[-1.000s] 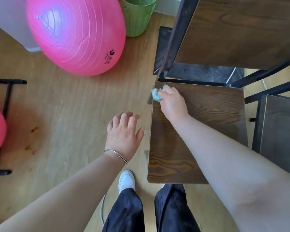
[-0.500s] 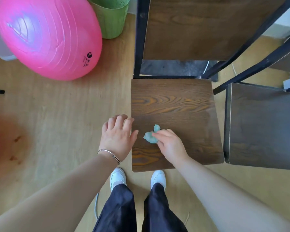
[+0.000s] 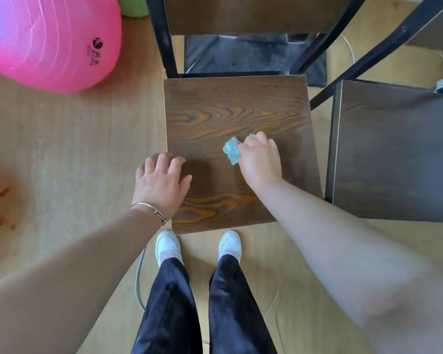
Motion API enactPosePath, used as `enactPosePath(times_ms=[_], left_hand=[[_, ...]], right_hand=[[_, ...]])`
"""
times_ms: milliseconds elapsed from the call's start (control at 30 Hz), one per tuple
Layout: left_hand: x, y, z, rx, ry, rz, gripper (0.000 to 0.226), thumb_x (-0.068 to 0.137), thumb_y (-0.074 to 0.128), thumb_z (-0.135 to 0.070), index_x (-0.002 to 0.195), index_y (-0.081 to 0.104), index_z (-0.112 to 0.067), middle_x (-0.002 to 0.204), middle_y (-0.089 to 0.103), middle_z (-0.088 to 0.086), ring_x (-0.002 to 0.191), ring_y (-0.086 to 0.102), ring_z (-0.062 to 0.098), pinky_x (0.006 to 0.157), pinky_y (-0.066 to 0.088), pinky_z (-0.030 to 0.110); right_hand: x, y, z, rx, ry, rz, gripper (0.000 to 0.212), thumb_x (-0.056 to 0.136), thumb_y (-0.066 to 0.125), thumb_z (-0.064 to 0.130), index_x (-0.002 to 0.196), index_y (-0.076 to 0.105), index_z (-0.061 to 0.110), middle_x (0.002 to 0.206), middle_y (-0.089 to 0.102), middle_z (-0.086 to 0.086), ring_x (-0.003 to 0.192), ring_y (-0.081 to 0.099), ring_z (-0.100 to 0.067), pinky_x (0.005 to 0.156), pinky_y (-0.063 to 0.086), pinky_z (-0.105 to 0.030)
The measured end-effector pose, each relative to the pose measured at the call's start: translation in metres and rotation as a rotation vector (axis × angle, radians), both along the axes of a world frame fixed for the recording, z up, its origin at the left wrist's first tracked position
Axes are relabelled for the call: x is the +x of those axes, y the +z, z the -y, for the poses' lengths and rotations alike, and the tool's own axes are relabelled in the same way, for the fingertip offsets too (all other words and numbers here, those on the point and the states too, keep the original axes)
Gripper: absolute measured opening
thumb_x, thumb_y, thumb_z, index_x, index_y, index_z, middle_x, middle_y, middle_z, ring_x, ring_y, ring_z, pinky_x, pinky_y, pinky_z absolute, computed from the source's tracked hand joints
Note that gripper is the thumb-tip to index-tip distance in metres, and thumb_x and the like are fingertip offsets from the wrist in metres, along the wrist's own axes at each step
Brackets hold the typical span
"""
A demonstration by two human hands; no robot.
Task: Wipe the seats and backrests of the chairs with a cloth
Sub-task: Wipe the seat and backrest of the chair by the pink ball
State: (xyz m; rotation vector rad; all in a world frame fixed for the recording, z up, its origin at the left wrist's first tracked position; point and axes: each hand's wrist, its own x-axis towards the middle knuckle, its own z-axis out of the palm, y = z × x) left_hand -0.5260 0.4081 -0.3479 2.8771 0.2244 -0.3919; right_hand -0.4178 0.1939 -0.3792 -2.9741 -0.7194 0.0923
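Both arms bare, reaching fwd & down. L hand [image 3: 161, 185] palm-down, fingers [image 3: 164, 162] straight & slightly spread, thumb out to the side, thin bracelet [image 3: 149, 209] on wrist. R hand [image 3: 260, 159] further fwd, knuckles up, fingers curled round a bunched cloth [image 3: 231, 150] that sticks out on its thumb side. Hands apart, not touching.

On the seat [image 3: 230, 103], cloth [image 3: 231, 150] (ball [image 3: 44, 42] back-left)

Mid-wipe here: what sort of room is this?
Probably a home or casual activity room, not certain: a wood-seated, black-framed chair with a second chair beside it, a light wood floor, and a large pink exercise ball.
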Motion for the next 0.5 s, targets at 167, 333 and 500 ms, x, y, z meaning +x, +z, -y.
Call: enactPosePath(times_ms=[167,333,500], left_hand=[[-0.004,0.010,0.024,-0.003,0.002,0.004,0.042,0.091,0.053,-0.043,0.125,0.054,-0.018,0.118,0.052,0.010,0.109,0.045,0.038,0.089,0.041,0.051],[0.012,0.016,0.051,-0.023,-0.019,0.044,0.041,0.091,0.053,-0.043,0.124,0.054,-0.019,0.122,0.052,0.007,0.113,0.045,0.036,0.090,0.040,0.050],[0.030,0.012,0.076,-0.062,-0.004,0.076,0.042,0.092,0.051,-0.043,0.126,0.053,-0.019,0.126,0.051,0.005,0.116,0.043,0.034,0.094,0.039,0.050]], right_hand=[[-0.075,0.002,0.012,0.116,0.139,-0.153,0.009,0.068,0.061,0.003,0.073,0.067,0.006,0.074,0.056,-0.007,0.076,0.055,-0.030,0.060,0.046,-0.035],[-0.021,0.008,0.042,0.335,-0.174,-0.284,0.021,0.076,0.064,0.011,0.096,0.072,0.011,0.095,0.063,-0.011,0.089,0.060,-0.034,0.072,0.052,-0.037],[0.097,0.024,0.096,0.477,-0.566,-0.216,0.036,0.094,0.055,0.014,0.126,0.061,0.029,0.123,0.057,-0.003,0.110,0.055,-0.019,0.098,0.046,-0.030]])
